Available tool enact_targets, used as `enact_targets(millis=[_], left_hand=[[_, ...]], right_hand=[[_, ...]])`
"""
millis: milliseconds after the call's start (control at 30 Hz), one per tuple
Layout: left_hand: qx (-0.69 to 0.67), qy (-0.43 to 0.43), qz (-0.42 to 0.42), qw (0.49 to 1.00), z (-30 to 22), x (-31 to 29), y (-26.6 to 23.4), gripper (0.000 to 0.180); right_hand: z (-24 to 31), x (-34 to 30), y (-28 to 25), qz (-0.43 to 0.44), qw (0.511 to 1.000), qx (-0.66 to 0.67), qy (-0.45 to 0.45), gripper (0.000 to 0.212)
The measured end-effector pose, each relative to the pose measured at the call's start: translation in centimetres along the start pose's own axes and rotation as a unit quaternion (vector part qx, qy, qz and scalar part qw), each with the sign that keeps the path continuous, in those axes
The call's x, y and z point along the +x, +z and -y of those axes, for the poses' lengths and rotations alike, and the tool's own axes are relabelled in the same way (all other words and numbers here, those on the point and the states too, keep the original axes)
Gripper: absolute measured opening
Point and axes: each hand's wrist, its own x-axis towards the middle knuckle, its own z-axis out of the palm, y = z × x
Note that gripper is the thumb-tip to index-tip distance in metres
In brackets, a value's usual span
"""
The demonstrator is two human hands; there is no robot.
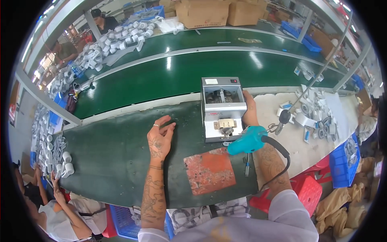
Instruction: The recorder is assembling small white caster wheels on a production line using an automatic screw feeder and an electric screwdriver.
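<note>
A grey screw feeder (213,111) with a clear window and a brass-coloured front outlet stands on the dark green mat in front of me. My right hand (250,111) is against its right side, fingers curled at the back edge and partly hidden. To the left of the feeder, my left hand (160,139) hovers over the mat, fingers loosely bent and apart, with nothing in it. A teal electric screwdriver (246,140) hangs from a hook above my right forearm, its bit pointing down. Below the feeder lies a worn red pad (209,171).
White and grey plastic parts (318,117) are piled on the right of the bench. More white parts (66,165) lie at the left end, beside a co-worker's hand (56,185). A green conveyor belt (141,86) runs behind. A blue crate (344,165) stands at right.
</note>
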Motion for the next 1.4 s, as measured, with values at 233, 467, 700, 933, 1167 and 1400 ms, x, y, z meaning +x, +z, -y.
enact_targets(millis=[233, 467, 700, 933, 1167, 1400], left_hand=[[0.063, -0.024, -0.026, 0.997, 0.5, 0.2, -0.2, 0.015], [0.141, 0.094, -0.030, 0.985, 0.4, 0.0, 0.0, 0.016], [0.134, 0.071, -0.013, 0.988, 1.4, 0.2, 0.1, 0.023], [0.097, 0.052, -0.038, 0.993, 1.5, 0.0, 0.2, 0.018], [0.110, 0.037, -0.030, 0.993, 1.0, -0.1, 0.3, 0.018], [0.129, 0.034, -0.026, 0.991, 0.5, -0.1, 0.3, 0.016]], right_hand=[[-0.5, 0.2, -0.1, 0.004, 0.999, -0.014, -0.041, 0.039], [0.5, -0.2, 0.1, 0.009, 1.000, 0.007, -0.029, 0.039], [-1.0, 0.0, 0.0, -0.005, 0.999, -0.027, -0.032, 0.038], [-1.0, 0.0, 0.1, 0.004, 0.999, -0.013, -0.039, 0.037], [-1.5, 0.1, -0.1, 0.011, 0.999, -0.030, -0.043, 0.035], [-1.2, 0.1, -0.2, 0.018, 0.999, -0.021, -0.042, 0.035]])
